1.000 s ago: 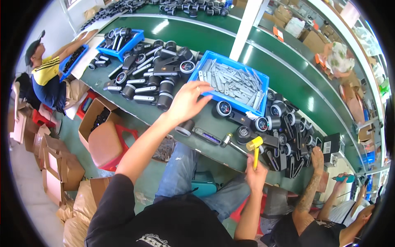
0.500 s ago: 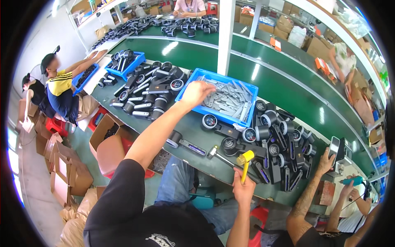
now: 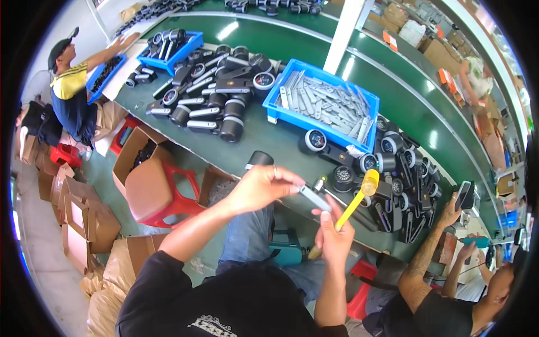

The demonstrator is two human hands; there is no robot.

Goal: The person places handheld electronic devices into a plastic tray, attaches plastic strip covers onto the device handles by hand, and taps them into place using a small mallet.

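Between its thumb and fingers, my left hand (image 3: 263, 188) holds one end of a slim grey plastic strip (image 3: 315, 198) above the table's near edge. My right hand (image 3: 335, 237) grips a mallet (image 3: 352, 208) with a yellow handle and yellow head, its fingers close to the strip's other end. Whether those fingers touch the strip, I cannot tell. Just behind my left hand lies a black round-headed device (image 3: 259, 159), partly hidden by it. A blue bin (image 3: 314, 122) full of similar grey strips stands farther back. A metal-headed tool (image 3: 320, 182) lies behind my right hand.
Piles of black devices lie left (image 3: 222, 90) and right (image 3: 393, 185) of the bin. Another blue bin (image 3: 174, 56) stands far left. A green conveyor (image 3: 281, 42) runs behind. Co-workers sit at left and right; a red stool (image 3: 168, 196) and cartons (image 3: 87, 216) stand on the floor.
My left hand has come back from the blue bin toward me and now holds a grey strip. My right hand has lifted slightly with the mallet, nearer the left. The view has shifted.
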